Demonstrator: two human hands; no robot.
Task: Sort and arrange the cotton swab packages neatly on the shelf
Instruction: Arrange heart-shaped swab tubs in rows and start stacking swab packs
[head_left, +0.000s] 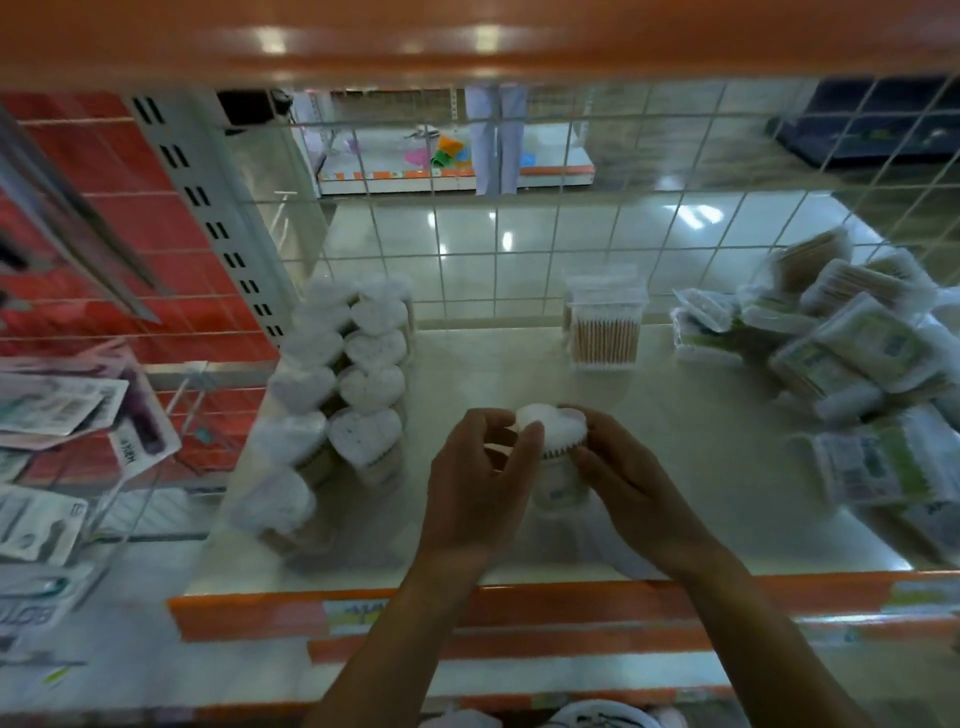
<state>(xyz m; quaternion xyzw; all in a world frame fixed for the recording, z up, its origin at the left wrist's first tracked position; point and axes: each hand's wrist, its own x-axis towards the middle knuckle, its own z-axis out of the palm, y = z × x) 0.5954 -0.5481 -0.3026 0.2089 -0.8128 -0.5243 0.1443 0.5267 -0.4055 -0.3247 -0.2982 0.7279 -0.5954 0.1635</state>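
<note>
A heart-shaped cotton swab package is held upright over the middle of the white shelf. My left hand grips its left side and my right hand grips its right side. Two rows of the same heart-shaped packages stand along the shelf's left part. A clear rectangular box of swabs stands at the back centre. A loose heap of bagged swab packs lies at the right.
A wire grid closes the shelf's back. An orange shelf edge runs along the front, with another orange shelf overhead. Carded goods hang on the red panel at left.
</note>
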